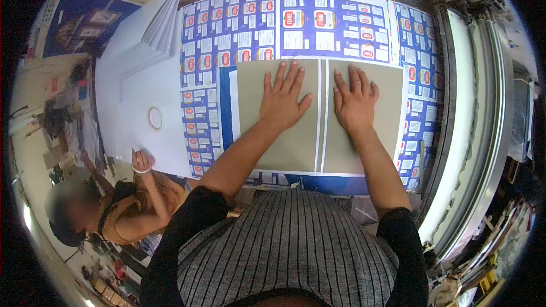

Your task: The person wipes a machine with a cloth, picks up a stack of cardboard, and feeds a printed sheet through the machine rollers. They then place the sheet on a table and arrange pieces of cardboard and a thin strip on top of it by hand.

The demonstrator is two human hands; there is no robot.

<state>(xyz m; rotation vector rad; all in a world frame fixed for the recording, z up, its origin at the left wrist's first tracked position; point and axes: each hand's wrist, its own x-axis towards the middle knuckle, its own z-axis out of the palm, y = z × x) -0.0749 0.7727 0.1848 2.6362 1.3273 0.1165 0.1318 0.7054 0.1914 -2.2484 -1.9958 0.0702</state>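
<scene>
- Striped grey garment (284,233) was seen nearest the camera, with both forearms extended beyond it.
- Left hand (284,99) was laid palm down, fingers spread wide, on the left board (278,150); nothing was gripped.
- Right hand (357,99) was set flat on the right board (367,148), fingers moderately parted, nothing grasped. Both boards were apparently being steadied by this spread contact.
- Boards were placed side by side, separated by a narrow strip (322,136) with pale lines along it, perhaps for even spacing.
- Printed sheets (199,102) were spread underneath, probably as surface protection.
- Tape roll (150,118) was left on white paper (136,142), near a co-worker's hand (141,161).
</scene>
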